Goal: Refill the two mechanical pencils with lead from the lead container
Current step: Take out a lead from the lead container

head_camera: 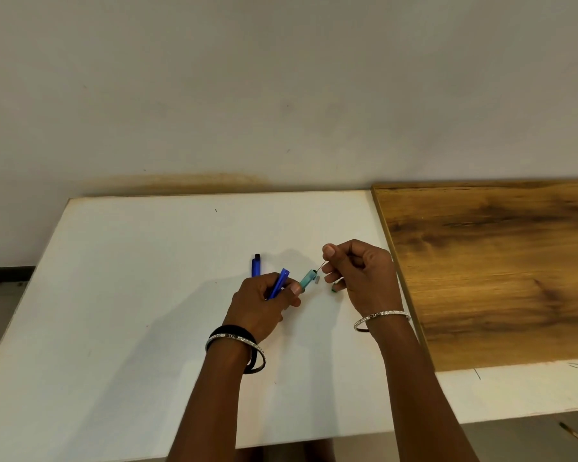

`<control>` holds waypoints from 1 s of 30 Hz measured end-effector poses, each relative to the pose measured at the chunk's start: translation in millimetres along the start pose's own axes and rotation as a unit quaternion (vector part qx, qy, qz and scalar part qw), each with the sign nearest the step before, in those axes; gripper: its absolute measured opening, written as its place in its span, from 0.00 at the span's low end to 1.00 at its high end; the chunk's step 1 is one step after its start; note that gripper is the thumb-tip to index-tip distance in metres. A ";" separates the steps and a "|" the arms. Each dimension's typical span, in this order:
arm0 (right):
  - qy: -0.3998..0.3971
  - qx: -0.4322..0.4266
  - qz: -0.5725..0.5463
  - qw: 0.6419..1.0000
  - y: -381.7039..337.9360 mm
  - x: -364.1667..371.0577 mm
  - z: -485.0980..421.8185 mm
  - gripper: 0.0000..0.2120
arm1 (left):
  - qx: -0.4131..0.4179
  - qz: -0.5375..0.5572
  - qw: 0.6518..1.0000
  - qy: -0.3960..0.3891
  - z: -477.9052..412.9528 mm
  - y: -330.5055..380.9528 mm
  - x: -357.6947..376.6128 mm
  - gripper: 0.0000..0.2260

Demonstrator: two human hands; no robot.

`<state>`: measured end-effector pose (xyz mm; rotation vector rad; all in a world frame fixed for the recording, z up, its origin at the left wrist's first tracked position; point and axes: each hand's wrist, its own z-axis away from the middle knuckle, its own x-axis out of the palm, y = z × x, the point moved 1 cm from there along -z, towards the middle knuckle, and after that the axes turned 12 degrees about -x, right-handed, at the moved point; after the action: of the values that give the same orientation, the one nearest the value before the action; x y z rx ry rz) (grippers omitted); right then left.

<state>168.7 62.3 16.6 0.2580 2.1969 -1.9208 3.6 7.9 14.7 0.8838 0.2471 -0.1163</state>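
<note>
My left hand (pixel 264 303) grips two things at once: a blue mechanical pencil (pixel 280 282) pointing up and away, and a teal see-through lead container (pixel 307 278) with its open end facing right. My right hand (pixel 357 271) pinches a thin lead (pixel 320 267) between thumb and forefinger, its lower tip at the container's mouth. A second blue mechanical pencil (pixel 256 265) with a black cap lies on the white table (pixel 131 295) just beyond my left hand. A small green cap (pixel 334 289) and a small grey piece (pixel 317 279) lie between my hands.
A brown wooden board (pixel 498 268) covers the table's right part, its edge close to my right wrist. A plain wall stands behind the table. On the floor at the lower right lies a thin stick (pixel 576 435).
</note>
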 end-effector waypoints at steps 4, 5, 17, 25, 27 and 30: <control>0.038 -0.001 0.004 0.999 0.6 -1.8 -0.7 0.12 | -0.007 -0.001 1.000 -0.003 -0.7 -1.6 -0.7 0.08; 0.054 0.003 0.005 0.999 1.1 -2.6 -0.9 0.12 | -0.008 -0.006 1.000 -0.004 -0.9 -2.1 -0.6 0.08; 0.156 0.059 0.016 0.986 6.5 -13.6 -1.5 0.15 | 0.015 -0.158 0.978 0.138 -1.9 -7.2 12.5 0.10; 0.125 0.058 0.005 0.990 6.3 -11.0 -1.7 0.14 | 0.014 -0.203 0.966 0.158 -2.5 -8.5 19.5 0.09; 0.115 0.054 0.006 0.992 6.4 -9.8 -1.7 0.13 | 0.019 -0.201 0.967 0.155 -3.7 -9.8 20.1 0.08; 0.100 0.044 0.004 0.994 4.7 -8.0 -1.5 0.14 | 0.031 -0.190 0.969 0.157 -5.2 -8.9 19.4 0.09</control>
<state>177.6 64.5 14.5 0.4922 2.2280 -2.0728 19.7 6.4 -0.2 0.9076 0.7130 -0.3419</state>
